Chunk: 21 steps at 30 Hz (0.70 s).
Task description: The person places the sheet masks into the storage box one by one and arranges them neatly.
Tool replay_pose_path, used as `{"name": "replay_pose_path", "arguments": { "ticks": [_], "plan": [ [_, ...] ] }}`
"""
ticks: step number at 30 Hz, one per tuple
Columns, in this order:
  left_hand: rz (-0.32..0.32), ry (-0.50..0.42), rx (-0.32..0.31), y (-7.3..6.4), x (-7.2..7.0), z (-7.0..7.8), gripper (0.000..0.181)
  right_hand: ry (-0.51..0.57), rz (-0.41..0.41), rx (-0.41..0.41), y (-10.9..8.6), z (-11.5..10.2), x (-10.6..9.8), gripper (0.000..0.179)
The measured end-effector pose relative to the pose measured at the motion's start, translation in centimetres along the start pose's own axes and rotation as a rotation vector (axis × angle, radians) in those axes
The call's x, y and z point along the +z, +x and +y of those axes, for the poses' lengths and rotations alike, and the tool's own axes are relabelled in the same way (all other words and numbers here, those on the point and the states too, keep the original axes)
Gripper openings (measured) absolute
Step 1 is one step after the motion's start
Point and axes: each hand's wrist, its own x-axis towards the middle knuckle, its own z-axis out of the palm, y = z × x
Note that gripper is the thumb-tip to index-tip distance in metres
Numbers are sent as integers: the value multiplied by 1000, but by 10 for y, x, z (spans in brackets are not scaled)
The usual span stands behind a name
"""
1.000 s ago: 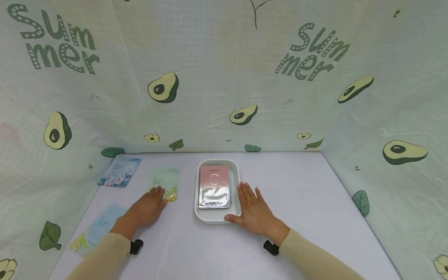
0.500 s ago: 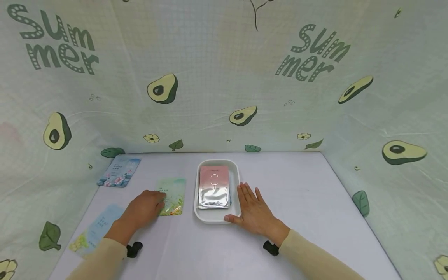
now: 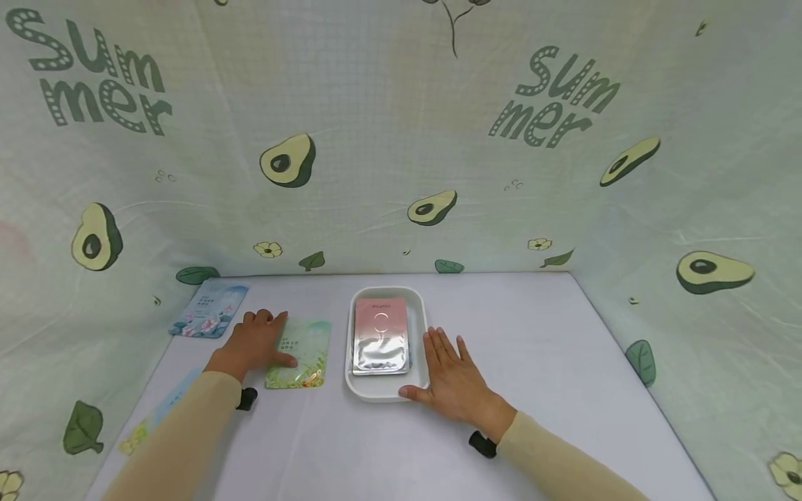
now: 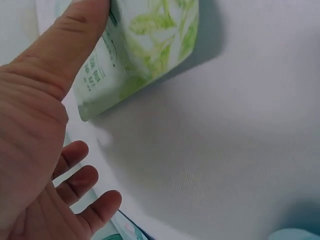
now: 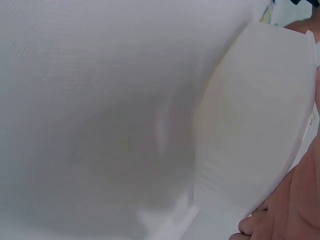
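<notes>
My left hand (image 3: 253,344) is at the left side of a green sheet mask packet (image 3: 307,355) printed with leaves, which lies flat on the table. Its thumb reaches over the packet, while the other fingers are loosely bent and apart from it in the left wrist view; whether the thumb presses down I cannot tell. The right hand (image 3: 454,383) rests with straight fingers along the right rim of a white tray (image 3: 385,390), its thumb at the near right corner. Inside the tray lies a pink and silver mask packet (image 3: 380,334), with the edge of something else under it.
A blue packet with pink flowers (image 3: 209,308) lies at the table's far left corner. Nearer, a light blue and yellow packet (image 3: 166,409) is partly covered by my left sleeve. A patterned cloth (image 3: 363,139) hangs behind the white table (image 3: 520,334).
The green packet slid right and nearer under my left hand. Since then the hand has drawn back to the left, its fingers off most of the packet. My right hand keeps its place at the tray.
</notes>
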Motion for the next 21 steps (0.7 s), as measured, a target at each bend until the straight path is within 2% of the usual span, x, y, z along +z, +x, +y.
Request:
{"name": "replay_pose_path", "arguments": {
  "ticks": [5,11,18,21],
  "plan": [
    [-25,-23,-16,4,3,-1,115,25,8,-6,0,-1,1,121],
    [13,-58,-18,-1,-2,3,111,27,17,-9,0,0,3,121],
    [27,-151,-37,-3,-4,13,98,26,35,-14,0,1,6,120],
    [11,-199,-63,-1,-2,14,100,31,38,-11,0,1,6,120]
  ]
}}
